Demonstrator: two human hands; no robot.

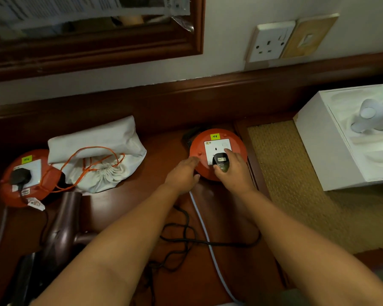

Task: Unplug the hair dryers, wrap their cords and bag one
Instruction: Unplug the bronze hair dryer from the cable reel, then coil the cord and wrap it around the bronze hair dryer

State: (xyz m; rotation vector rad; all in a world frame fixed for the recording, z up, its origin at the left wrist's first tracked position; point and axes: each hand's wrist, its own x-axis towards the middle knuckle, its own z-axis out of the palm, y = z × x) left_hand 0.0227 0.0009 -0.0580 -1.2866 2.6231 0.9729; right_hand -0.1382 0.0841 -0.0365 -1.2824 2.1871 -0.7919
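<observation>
Your right hand (234, 171) curls its fingers around the black plug (222, 162) seated in the right-hand orange socket reel (197, 151); your left hand (182, 173) rests flat-fingered on the reel's edge; the brown hair dryer (63, 226) lies lower left, beside the white drawstring bag (97, 155).

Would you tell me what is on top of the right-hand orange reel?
On the right orange reel: a white socket plate, a yellow label, and a black plug gripped by the right hand. The left hand presses its edge. The plug's pins are hidden.

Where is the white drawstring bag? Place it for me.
In the head view, the white drawstring bag lies left of centre on the wooden desk, against the back ledge, beside the left orange socket reel.
</observation>
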